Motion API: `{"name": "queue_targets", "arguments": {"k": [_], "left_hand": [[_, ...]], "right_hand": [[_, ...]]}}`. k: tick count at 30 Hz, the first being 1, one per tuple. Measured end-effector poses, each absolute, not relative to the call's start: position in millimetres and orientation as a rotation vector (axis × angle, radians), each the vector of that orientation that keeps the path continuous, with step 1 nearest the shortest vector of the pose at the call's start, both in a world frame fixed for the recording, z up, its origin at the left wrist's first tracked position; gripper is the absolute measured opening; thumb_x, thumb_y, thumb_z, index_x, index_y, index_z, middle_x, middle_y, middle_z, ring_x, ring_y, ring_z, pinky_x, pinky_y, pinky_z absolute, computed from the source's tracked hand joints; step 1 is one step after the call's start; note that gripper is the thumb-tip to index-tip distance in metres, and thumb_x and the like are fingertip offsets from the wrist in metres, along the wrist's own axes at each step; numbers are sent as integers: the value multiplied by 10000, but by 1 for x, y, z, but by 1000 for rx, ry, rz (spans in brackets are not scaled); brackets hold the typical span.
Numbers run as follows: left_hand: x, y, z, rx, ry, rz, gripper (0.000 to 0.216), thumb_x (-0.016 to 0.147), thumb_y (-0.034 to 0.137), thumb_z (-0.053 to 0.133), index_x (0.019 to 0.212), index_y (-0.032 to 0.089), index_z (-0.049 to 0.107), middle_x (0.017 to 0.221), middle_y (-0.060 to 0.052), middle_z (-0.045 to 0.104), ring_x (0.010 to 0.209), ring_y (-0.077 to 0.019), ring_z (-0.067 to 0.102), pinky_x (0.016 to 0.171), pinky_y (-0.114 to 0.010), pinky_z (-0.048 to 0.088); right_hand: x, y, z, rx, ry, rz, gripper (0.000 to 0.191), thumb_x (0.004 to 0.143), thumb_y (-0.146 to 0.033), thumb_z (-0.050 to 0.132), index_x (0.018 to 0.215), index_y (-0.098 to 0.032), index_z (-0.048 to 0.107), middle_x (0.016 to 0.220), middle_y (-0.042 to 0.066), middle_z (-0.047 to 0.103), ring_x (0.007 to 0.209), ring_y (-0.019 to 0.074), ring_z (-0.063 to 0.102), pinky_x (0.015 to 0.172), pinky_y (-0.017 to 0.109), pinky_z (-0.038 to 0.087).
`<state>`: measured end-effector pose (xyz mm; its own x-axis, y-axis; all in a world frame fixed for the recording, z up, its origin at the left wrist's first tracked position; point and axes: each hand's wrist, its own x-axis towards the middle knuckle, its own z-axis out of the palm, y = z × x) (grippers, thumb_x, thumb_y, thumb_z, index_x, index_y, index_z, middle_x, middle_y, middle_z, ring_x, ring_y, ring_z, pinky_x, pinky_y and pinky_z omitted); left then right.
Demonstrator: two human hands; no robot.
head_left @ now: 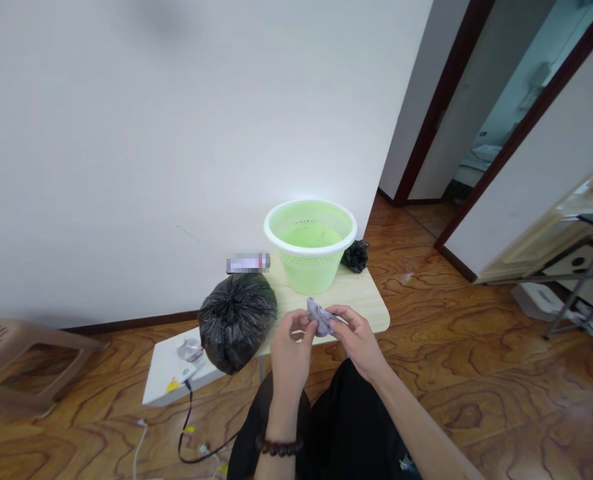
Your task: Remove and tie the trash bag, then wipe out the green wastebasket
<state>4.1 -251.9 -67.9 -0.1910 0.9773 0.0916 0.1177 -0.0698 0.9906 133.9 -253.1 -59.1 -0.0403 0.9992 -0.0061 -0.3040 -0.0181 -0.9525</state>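
Both my hands meet over the near edge of a small light wooden table. My left hand and my right hand pinch a small crumpled grey-purple plastic bag between their fingers. A full, tied black rubbish bag sits on the table just left of my hands. Behind them stands a light green perforated plastic basket, with nothing seen inside. A small wad of black plastic lies to the basket's right.
A flat blurred-label box lies against the white wall. A low white stand with a cable is at the left, a brown plastic stool farther left. Wooden floor, open doorways and a metal-legged table lie to the right.
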Motion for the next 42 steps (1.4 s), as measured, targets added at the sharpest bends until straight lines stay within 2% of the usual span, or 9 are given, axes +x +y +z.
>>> {"name": "queue_targets", "arguments": {"k": [6,9,14,20,24,28,35,38,42], "left_hand": [[5,-251,-60,1212,1217,1233,296,752,330,608,1009,192,656,1020,-74,682,940,-184,636,860,-304,493],[6,-255,-61,1164,1224,1233,335,720,328,647,1019,179,664,989,-78,695,930,-192,644,871,-309,495],[8,-257,-67,1136,1204,1205,401,636,289,726,1016,178,659,1020,-83,688,946,-208,638,866,-329,502],[6,-250,-62,1036,1203,1176,285,593,260,750,857,168,695,887,-76,716,865,-214,657,836,-346,511],[6,-243,-61,936,1120,1208,266,625,312,729,808,132,660,812,-66,704,787,-188,655,823,-367,516],[4,-235,-71,754,1039,1249,277,618,292,746,798,131,611,770,-31,684,769,-158,651,885,-391,493],[3,-219,-105,423,845,1274,96,726,190,649,791,156,588,968,-70,687,978,-186,631,956,-391,460],[5,-211,-121,434,1012,1208,117,727,190,652,785,155,557,859,-71,703,854,-170,670,932,-375,473],[19,-197,-137,572,1228,1132,225,701,259,686,788,151,508,771,-121,702,820,-207,679,906,-396,475]], "right_hand": [[135,-252,-69,-989,-902,1344,283,667,-382,718,848,-174,653,964,66,677,835,183,631,836,360,477],[136,-253,-65,-1040,-928,1365,321,693,-389,703,914,-164,641,848,53,692,775,177,644,807,358,493],[138,-253,-64,-1041,-957,1338,290,687,-363,711,892,-171,637,843,45,692,768,168,642,749,314,499],[140,-250,-78,-936,-816,1432,272,697,-363,710,871,-161,654,851,52,689,764,158,627,743,310,489],[151,-246,-86,-850,-589,1474,318,671,-366,737,901,-164,652,914,60,679,832,172,628,801,342,493],[167,-238,-96,-871,-495,1445,290,677,-337,737,909,-185,652,960,59,676,886,182,630,830,350,498],[187,-220,-141,-988,-254,1314,187,634,-244,717,812,-223,665,910,45,691,890,189,636,782,318,535],[200,-215,-151,-1060,-250,1260,220,637,-259,709,848,-212,664,904,52,691,860,187,637,771,322,529],[222,-211,-148,-1236,-470,865,304,703,-383,676,936,-191,645,926,57,673,866,186,619,783,339,505]]}}
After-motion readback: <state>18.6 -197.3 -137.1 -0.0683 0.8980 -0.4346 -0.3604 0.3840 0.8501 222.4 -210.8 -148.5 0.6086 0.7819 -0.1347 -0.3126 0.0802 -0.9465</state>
